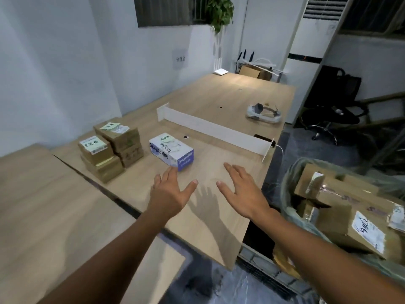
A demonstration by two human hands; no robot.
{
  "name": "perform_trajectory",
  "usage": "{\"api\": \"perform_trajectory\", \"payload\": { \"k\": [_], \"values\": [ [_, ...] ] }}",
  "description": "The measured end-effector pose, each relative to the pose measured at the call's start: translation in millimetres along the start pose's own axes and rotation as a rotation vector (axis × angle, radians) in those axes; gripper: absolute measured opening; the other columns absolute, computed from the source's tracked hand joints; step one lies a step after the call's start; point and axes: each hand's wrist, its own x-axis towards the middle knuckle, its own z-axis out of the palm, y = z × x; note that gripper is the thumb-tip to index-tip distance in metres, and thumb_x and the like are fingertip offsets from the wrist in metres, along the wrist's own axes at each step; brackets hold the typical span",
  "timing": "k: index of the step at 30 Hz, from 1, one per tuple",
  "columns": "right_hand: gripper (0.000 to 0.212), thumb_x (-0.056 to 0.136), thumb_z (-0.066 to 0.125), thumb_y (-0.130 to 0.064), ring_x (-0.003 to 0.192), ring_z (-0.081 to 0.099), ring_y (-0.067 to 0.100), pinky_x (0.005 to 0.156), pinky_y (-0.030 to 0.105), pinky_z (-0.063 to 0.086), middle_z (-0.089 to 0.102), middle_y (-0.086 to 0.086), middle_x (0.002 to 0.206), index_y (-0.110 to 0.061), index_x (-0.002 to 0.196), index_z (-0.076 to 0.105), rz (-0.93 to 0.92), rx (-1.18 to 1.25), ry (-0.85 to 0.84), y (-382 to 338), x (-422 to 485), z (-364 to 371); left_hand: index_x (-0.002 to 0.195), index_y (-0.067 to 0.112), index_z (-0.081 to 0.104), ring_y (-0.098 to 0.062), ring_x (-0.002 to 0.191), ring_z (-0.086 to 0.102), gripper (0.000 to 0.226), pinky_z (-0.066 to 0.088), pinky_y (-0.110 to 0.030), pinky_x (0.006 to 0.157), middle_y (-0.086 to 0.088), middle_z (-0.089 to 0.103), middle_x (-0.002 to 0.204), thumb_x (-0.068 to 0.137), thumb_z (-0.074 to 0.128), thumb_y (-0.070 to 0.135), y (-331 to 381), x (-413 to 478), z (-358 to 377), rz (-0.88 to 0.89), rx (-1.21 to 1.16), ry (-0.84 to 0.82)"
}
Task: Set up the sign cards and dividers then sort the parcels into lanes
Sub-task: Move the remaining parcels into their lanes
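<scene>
Left hand (169,194) and right hand (243,191) empty, fingers (230,170) apart, over table (208,95) beside blue-white box (171,151)

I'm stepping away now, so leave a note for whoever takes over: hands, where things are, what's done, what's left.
Left hand and right hand: both open above the table, holding nothing.
Done: one white divider stands across the table. Brown parcels are stacked at the left; the blue and white box lies by the left hand.
Left: the unsorted parcels in the bag at the right.
</scene>
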Motion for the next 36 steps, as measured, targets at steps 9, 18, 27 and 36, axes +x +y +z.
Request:
{"api": "perform_trajectory", "payload": {
  "k": [9,18,27,36],
  "values": [
    [0.071,0.099,0.039,-0.066,0.146,0.031,0.018,0.112,0.036,0.035,0.028,-0.005,0.162,-0.035,0.160,0.022,-0.150,0.100,-0.113,59,124,-5,0.159,0.015,0.024,-0.026,0.153,0.020,0.090,0.024,-0.045,0.122,-0.007,0.025,0.166,0.092,0.053,0.069,28,72,39,-0.215,-0.103,0.115],
    [0.066,0.102,0.048,-0.055,0.142,0.038,0.018,0.108,0.030,0.034,0.034,-0.005,0.158,-0.032,0.159,0.026,-0.215,0.120,-0.264,59,276,76,0.160,0.012,0.019,-0.027,0.154,0.019,0.094,0.023,-0.042,0.121,-0.009,0.021,0.168,0.092,0.053,0.068,-49,197,80,-0.451,-0.229,0.139],
    [0.061,0.101,0.053,-0.048,0.136,0.043,0.015,0.110,0.039,0.043,0.040,-0.005,0.151,-0.036,0.156,0.030,-0.109,0.191,-0.419,56,438,194,0.156,0.014,0.029,-0.024,0.141,0.040,0.085,0.030,-0.028,0.103,-0.007,0.035,0.161,0.092,0.060,0.062,-134,339,151,-0.646,-0.454,0.106],
    [0.079,0.099,0.057,-0.053,0.128,0.050,0.018,0.099,0.026,0.042,0.044,0.003,0.146,-0.037,0.162,0.011,-0.011,0.162,-0.608,95,476,274,0.148,0.030,0.039,-0.014,0.122,0.061,0.059,0.047,-0.026,0.088,0.010,0.057,0.145,0.095,0.064,0.036,-154,381,202,-0.711,-0.633,0.127]
  ]
}}
